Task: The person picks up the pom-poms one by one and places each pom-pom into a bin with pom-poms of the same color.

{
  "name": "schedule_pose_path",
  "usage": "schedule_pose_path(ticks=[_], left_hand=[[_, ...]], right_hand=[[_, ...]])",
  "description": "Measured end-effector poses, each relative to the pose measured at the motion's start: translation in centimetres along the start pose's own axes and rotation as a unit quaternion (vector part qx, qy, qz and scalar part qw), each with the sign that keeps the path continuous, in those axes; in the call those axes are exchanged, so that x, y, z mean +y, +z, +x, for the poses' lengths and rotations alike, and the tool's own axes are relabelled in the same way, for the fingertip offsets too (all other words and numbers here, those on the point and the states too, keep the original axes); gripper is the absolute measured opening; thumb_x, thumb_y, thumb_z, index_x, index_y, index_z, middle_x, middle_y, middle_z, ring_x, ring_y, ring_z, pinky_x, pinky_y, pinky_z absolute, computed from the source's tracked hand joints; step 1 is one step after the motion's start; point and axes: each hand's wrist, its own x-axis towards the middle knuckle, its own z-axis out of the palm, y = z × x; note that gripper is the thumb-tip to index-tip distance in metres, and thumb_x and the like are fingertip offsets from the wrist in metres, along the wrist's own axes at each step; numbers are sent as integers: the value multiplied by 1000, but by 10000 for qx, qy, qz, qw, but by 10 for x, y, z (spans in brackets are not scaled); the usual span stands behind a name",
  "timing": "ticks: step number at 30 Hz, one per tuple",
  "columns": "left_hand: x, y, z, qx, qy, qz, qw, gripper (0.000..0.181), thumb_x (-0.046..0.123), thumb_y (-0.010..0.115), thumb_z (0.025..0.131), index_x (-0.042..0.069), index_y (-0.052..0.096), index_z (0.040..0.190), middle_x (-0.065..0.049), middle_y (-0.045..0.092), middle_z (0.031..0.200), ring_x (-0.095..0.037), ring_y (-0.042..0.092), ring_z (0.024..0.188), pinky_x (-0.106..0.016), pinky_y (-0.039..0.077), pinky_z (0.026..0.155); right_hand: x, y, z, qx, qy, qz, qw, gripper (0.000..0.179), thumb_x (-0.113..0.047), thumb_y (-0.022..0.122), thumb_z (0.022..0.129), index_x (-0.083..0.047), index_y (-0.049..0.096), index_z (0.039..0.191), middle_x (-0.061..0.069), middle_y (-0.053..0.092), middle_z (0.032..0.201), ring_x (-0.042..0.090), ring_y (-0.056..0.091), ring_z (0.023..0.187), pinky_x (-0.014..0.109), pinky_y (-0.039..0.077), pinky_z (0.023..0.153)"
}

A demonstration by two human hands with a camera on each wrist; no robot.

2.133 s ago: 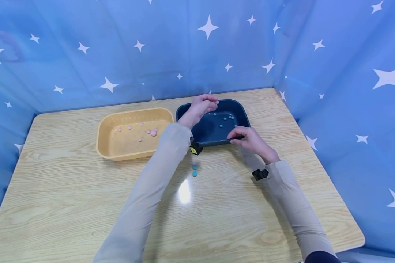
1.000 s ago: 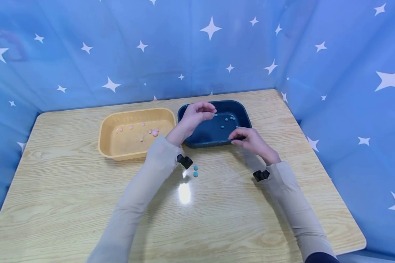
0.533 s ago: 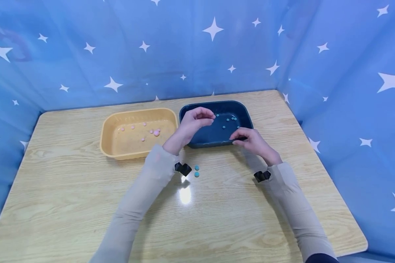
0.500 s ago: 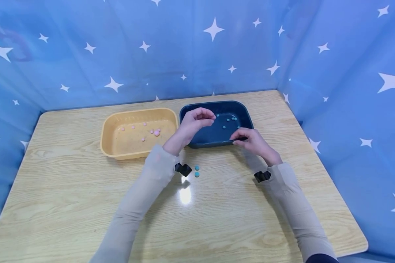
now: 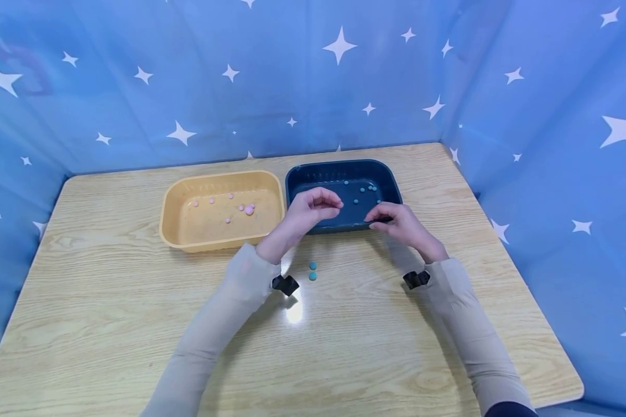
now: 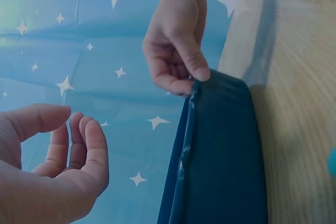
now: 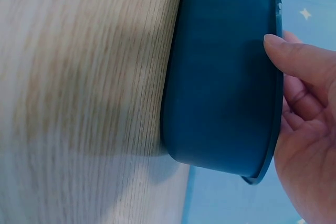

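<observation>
My right hand (image 5: 403, 225) pinches the front rim of the dark blue plastic basin (image 5: 334, 228) near its right corner. In the right wrist view the thumb of this right hand (image 7: 310, 108) presses the outer wall while the fingers sit inside the rim. Over the basin's front left part hovers my left hand (image 5: 309, 213), its fingers loosely curled. The left wrist view shows a gap between thumb and fingertips of the left hand (image 6: 58, 166), with nothing held. Several small teal balls (image 5: 356, 201) lie on the basin floor.
To the left stands a yellow basin (image 5: 214, 245) with several small pink balls (image 5: 211, 200) and a larger pink lump (image 5: 249, 210). Two teal balls, a farther one (image 5: 313, 266) and a nearer one (image 5: 313, 276), lie on the wooden table (image 5: 355, 347). A starry blue curtain (image 5: 271, 87) hangs behind.
My left hand has drawn back toward me, from above the far left part of the dark blue basin to above its front edge. The right hand keeps its place on the rim.
</observation>
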Motion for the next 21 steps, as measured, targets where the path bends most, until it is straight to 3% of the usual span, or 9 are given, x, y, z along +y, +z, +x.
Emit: schedule_pose_path(ticks=[4,11,17,21], left_hand=[[-5,1,-7,-135,-2,98,9999,15,-5,60,86,-4,60,101,-14,64,101,-32,59,99,-28,50,86],[-15,1,-19,-331,72,154,9993,14,-7,60,86,-6,59,99,-10,64,96,-21,61,89,-26,51,82],[-27,-1,-29,-613,174,207,9978,13,-8,58,85,-8,58,99,-7,64,94,-19,60,88,-24,50,80],[-35,-3,-33,-678,59,291,9973,14,-9,57,85,-10,58,99,-12,64,95,-22,60,89,-23,49,79]], right_hand=[[-1,0,1,0,-18,44,10000,15,19,66,73,9,66,85,20,64,80,32,59,72,40,51,66],[-1,0,1,24,-36,43,10000,16,19,66,73,9,66,84,20,64,80,33,59,72,39,51,65],[-3,0,1,-23,90,53,9999,15,19,66,73,9,65,84,20,64,81,33,59,73,37,50,66],[-3,-1,1,-57,117,41,9999,14,18,66,74,9,65,84,20,64,81,33,59,73,39,50,66]])
